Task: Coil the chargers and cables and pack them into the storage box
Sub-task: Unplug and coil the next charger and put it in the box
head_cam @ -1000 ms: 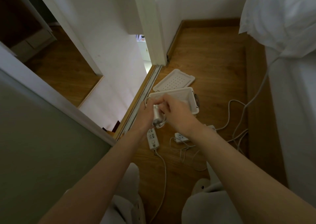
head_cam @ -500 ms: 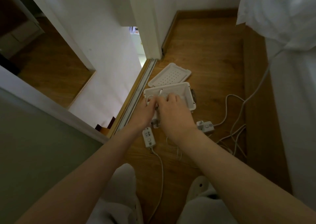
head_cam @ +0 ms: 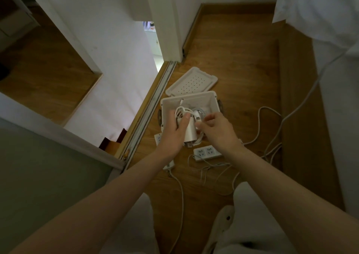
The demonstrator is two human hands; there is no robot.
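A white storage box (head_cam: 209, 99) stands open on the wooden floor, with its perforated lid (head_cam: 191, 82) lying just behind it. My left hand (head_cam: 174, 133) grips a white charger block (head_cam: 190, 135) with its cable coiled on top, held over the box's near edge. My right hand (head_cam: 215, 129) pinches the end of that white cable (head_cam: 184, 111) beside the block. A white power strip (head_cam: 206, 152) lies on the floor under my right wrist. A second strip (head_cam: 158, 138) is mostly hidden under my left hand.
Loose white cables (head_cam: 260, 137) trail across the floor to the right and up toward a bed with white bedding (head_cam: 318, 7). A sliding door track (head_cam: 153, 102) runs along the left. My knees and a slipper (head_cam: 223, 220) are at the bottom.
My hands have drawn back from inside the box and now hold the charger and coil over its near edge. My right hand has come off the block and pinches the cable end.
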